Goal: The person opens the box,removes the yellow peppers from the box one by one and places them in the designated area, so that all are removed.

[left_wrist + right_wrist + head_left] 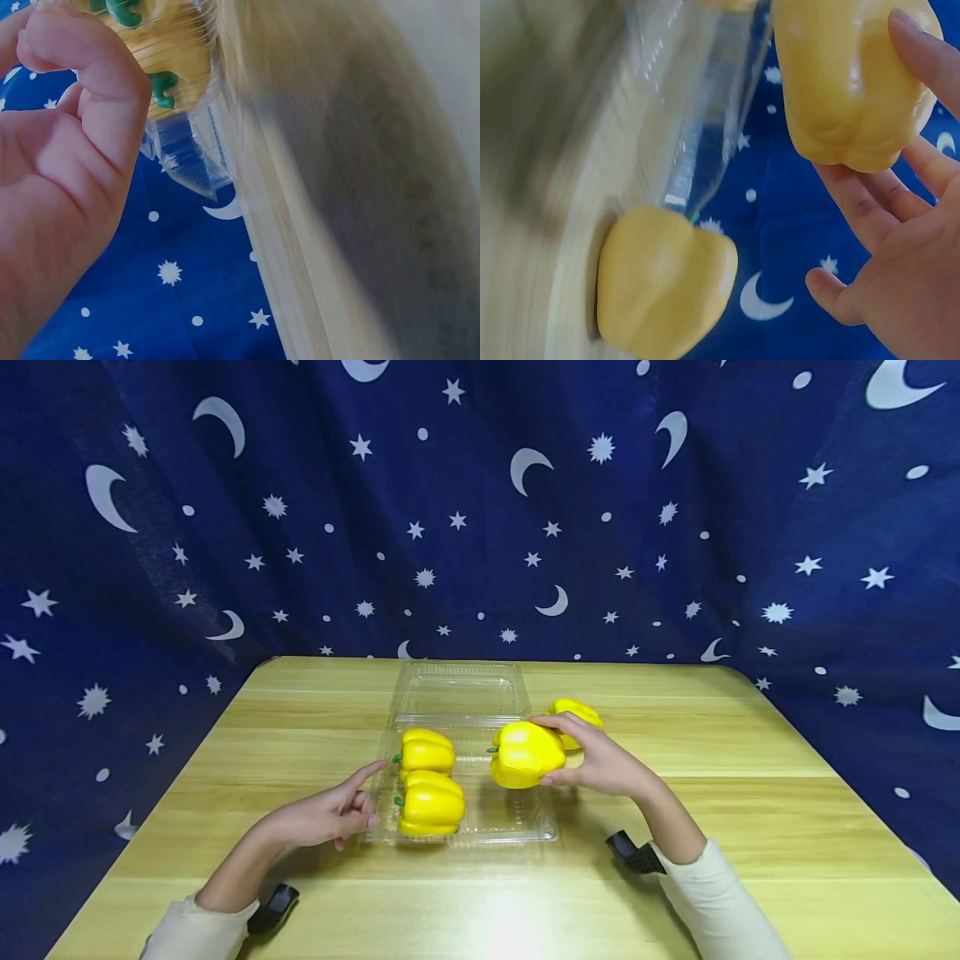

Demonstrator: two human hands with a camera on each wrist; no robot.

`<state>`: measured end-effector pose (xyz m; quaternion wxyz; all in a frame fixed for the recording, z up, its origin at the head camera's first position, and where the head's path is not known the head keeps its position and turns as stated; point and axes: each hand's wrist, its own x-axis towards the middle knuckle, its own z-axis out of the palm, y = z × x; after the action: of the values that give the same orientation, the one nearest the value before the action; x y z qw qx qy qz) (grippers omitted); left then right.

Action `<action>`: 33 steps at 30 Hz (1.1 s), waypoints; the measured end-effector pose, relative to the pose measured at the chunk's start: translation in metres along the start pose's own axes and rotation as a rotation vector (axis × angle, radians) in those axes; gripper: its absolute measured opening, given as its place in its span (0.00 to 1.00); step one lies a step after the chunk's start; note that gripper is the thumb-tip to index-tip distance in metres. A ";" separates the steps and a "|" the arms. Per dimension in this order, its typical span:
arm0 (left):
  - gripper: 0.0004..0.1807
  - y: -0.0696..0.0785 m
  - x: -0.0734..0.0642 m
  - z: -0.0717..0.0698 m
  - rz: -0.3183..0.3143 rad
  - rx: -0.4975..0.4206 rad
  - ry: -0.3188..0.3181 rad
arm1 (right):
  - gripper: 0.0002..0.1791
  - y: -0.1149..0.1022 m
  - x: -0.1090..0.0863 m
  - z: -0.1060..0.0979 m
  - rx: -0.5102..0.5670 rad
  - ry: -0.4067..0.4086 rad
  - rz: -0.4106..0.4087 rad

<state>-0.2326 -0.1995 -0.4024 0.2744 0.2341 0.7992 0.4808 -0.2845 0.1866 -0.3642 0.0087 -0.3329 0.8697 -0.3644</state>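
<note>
My right hand grips a yellow bell pepper between thumb and fingers, held over the right part of a clear plastic clamshell container. Two more yellow bell peppers, a rear one and a front one, lie side by side in the container's left part, green stems facing left. My left hand is at the container's left edge, index finger extended to its rim and the other fingers loosely bent, holding nothing. A fourth bell pepper rests on the table beyond my right hand, partly hidden in the head view.
The container's transparent lid lies folded back toward the rear of the wooden table. Behind the table hangs a dark blue curtain with white moons and stars. Both wrists carry black camera mounts.
</note>
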 end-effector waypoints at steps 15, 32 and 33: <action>0.41 0.000 0.001 0.000 0.008 0.005 -0.004 | 0.41 0.027 -0.010 -0.036 0.003 0.093 0.119; 0.41 -0.001 0.000 0.000 0.027 -0.022 -0.008 | 0.42 0.063 -0.023 -0.068 0.065 0.122 0.210; 0.41 -0.001 0.000 0.000 0.027 -0.025 -0.008 | 0.42 0.066 -0.025 -0.070 0.074 0.127 0.217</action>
<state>-0.2327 -0.1997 -0.4036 0.2740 0.2435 0.7888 0.4935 -0.3208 0.2785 -0.3608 0.0052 -0.2125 0.8852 -0.4137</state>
